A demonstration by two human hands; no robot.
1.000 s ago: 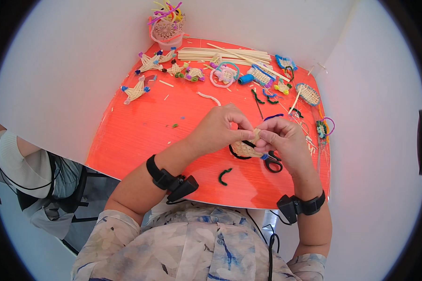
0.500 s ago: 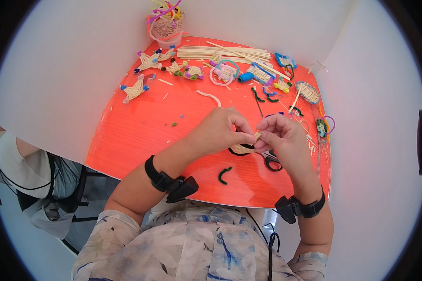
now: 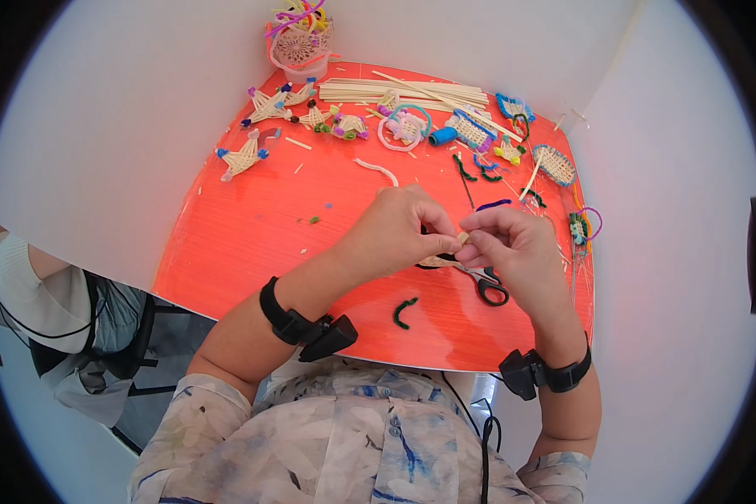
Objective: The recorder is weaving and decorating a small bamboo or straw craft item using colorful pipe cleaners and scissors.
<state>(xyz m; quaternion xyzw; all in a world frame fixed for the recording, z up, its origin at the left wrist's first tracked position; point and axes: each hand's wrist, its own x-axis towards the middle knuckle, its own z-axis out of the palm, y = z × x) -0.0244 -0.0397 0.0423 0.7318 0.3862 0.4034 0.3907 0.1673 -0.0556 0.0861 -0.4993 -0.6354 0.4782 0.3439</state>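
Observation:
My left hand (image 3: 403,228) and my right hand (image 3: 514,252) meet above the middle of the red table, thumbs and fingertips pinched together. Between them is a small pale, flat strip piece (image 3: 463,238), mostly covered by the fingers. Beneath the fingertips lies a pale item with a black edge (image 3: 435,263), partly hidden, so its kind is unclear. Scissors (image 3: 490,291) with black handles rest under my right hand, their blades pointing toward that item. Nearer to me lies a short dark green pipe cleaner (image 3: 403,313).
Woven star shapes (image 3: 244,155) and other small woven pieces (image 3: 553,166) line the table's far side, near a bundle of pale strips (image 3: 395,92). A basket of pipe cleaners (image 3: 298,52) stands far left. Further pieces include a blue thread spool (image 3: 443,137) and a white pipe cleaner (image 3: 376,170).
Both hands stay together in nearly the same place, still pinching. My fingers have shifted slightly around the pale piece, and less of it shows now.

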